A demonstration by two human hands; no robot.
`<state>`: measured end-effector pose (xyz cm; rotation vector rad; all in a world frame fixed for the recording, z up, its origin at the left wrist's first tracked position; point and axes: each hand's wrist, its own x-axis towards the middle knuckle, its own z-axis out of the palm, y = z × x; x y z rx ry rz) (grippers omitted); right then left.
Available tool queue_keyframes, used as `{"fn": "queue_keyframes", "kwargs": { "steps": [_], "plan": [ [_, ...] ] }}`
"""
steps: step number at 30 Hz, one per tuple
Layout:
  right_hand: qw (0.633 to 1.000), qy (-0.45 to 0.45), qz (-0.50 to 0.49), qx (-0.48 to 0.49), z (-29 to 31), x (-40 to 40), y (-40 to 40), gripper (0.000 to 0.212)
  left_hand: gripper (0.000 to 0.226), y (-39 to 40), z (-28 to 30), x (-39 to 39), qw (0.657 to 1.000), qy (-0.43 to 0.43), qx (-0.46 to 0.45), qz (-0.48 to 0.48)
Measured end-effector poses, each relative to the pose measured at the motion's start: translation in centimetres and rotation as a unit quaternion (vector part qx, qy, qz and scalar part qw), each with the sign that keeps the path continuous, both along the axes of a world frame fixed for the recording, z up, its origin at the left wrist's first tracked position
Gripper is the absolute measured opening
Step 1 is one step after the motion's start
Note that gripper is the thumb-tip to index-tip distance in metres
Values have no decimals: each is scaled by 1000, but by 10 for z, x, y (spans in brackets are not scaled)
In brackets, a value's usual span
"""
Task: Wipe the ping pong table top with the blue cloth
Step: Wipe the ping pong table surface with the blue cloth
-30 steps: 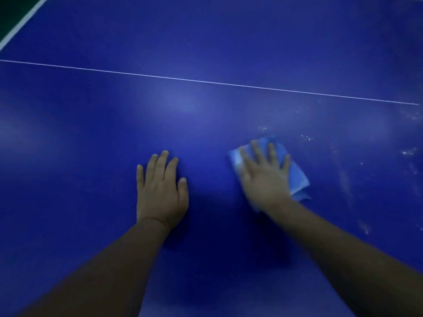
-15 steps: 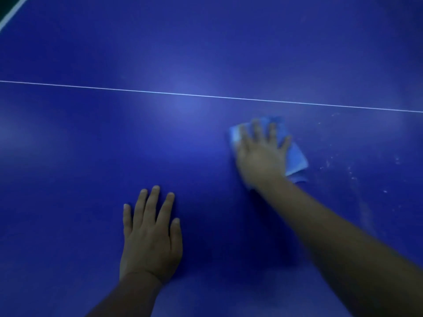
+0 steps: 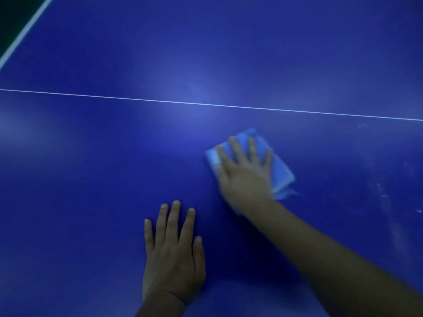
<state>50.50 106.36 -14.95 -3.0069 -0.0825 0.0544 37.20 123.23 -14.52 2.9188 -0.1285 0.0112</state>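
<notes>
The dark blue ping pong table top (image 3: 91, 179) fills the view. A folded light blue cloth (image 3: 280, 170) lies on it right of centre, just below the thin white centre line (image 3: 137, 100). My right hand (image 3: 245, 177) presses flat on the cloth with straight, spread fingers and covers most of it; the cloth's left and right edges stick out. My left hand (image 3: 174, 255) rests flat on the bare table surface nearer to me, fingers straight.
White dusty smears (image 3: 384, 193) mark the table to the right of the cloth. The table's white border stripe (image 3: 25, 30) runs at the top left corner, with dark floor beyond it.
My right hand has pushed the cloth away from me toward the centre line, then slid it slightly back and left. The left hand stays planted while the view shifts.
</notes>
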Motion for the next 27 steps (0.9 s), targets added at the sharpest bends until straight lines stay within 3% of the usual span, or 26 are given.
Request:
{"fn": "queue_keyframes", "kwargs": {
  "steps": [3,5,8,11,13,14,16,18,19,20,23,25,27],
  "plan": [
    [991,0,133,34,1,31,70,50,58,0,-1,1,1000,-5,6,-5],
    [988,17,156,1,1,63,56,51,58,0,-2,0,1000,-1,6,-4],
    [999,39,-15,-17,-2,102,-39,61,58,0,-1,-1,1000,15,11,-2],
    [963,65,-255,61,10,108,-138,57,57,1,-2,-2,999,39,20,-3],
    [950,68,-304,30,13,97,-130,55,57,2,-2,-2,999,49,20,-3],
    [960,52,-275,12,12,90,-102,54,56,2,-2,-2,999,49,21,-1],
    [995,26,-95,8,5,75,-31,52,56,1,-2,-2,999,46,23,4],
    [990,45,131,-2,-2,57,18,52,56,0,-2,-2,999,45,19,7],
    [983,48,174,-15,0,61,17,52,56,0,-3,-2,999,46,19,7],
    [989,41,141,-27,2,74,3,52,56,1,-4,-2,999,46,22,7],
    [995,49,-90,12,10,109,-51,53,56,2,-3,-2,998,54,23,8],
    [995,69,-75,22,12,110,-44,55,55,1,-1,-2,998,64,26,5],
    [999,44,31,-5,8,99,5,55,55,2,2,-1,997,75,25,6]
  ]
}}
